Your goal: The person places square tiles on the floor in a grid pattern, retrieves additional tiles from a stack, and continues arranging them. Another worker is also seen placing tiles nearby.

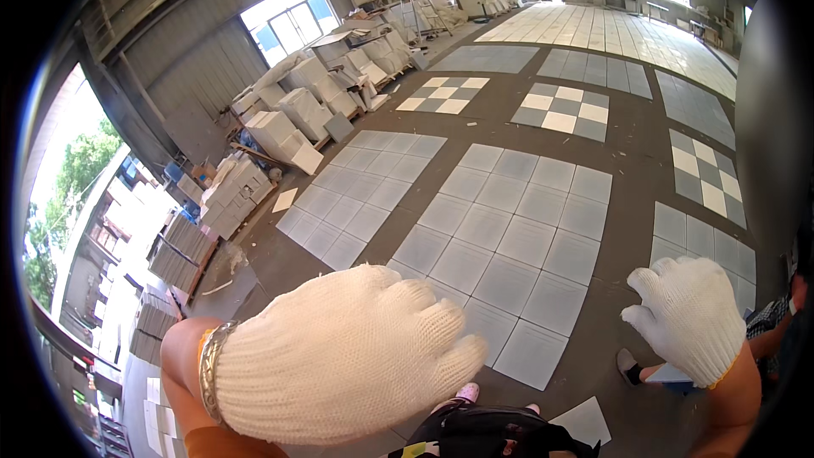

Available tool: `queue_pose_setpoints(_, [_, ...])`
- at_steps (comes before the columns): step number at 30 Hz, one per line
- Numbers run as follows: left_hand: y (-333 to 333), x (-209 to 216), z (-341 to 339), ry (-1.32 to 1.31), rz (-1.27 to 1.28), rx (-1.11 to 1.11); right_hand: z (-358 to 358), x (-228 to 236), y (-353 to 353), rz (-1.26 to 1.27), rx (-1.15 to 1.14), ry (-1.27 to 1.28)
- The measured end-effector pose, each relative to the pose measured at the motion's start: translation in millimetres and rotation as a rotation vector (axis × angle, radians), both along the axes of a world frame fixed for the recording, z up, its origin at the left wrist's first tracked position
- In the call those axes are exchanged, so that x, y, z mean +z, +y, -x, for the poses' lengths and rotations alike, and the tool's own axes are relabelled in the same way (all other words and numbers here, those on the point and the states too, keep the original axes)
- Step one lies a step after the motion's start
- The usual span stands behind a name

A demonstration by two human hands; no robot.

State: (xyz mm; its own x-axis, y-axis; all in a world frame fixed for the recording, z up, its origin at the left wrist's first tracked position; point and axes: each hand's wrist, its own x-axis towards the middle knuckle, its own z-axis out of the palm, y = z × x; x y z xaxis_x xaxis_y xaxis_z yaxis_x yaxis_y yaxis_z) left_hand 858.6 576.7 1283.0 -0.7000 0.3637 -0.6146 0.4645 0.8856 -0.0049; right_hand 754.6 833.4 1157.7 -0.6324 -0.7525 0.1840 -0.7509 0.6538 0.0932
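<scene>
My left hand (339, 352), in a cream knitted work glove, is raised large in front of me, its back towards me. Its fingers curl in and downward; nothing shows in them, though the palm is hidden. A metal bracelet (214, 371) circles that wrist. To the right, my right hand (691, 318) wears a similar white glove. Its thumb stands apart from loosely bent fingers, with no object visible between them. Both hands are held above the floor, touching nothing I can see. Beyond them lies a block of grey square tiles (517, 237) in rows.
More tile blocks (365, 182) and chequered panels (560, 110) cover the floor, dark strips between them. A loose tile (585, 422) lies by my feet. Stacked boxes (280, 131), tile piles (180, 246) and a stepladder (417, 4) line the left wall. Another person's shoe (627, 366) shows at right.
</scene>
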Motion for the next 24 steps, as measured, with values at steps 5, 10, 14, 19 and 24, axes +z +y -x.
queue_pose_setpoints(5, [-7.4,5.5,-12.5,-0.019,0.032,-0.126,-54.3,81.6,-53.1,-0.363,0.068,-0.092])
queue_pose_setpoints(10, [-38.4,1.6,-18.0,0.138,-0.084,-0.301,-71.1,88.2,-81.0,-0.410,0.094,-0.087])
queue_pose_setpoints(14, [-74.4,-7.2,-25.4,0.272,-0.178,-0.392,-73.1,91.4,-103.0,-0.385,0.069,-0.047])
queue_pose_setpoints(19, [-109.6,-20.5,-18.7,0.382,-0.252,-0.435,-68.9,90.5,-116.1,-0.300,-0.021,0.037])
queue_pose_setpoints(24, [-131.5,-32.5,-2.0,0.490,-0.296,-0.448,-38.5,103.9,-111.8,-0.195,-0.161,0.155])
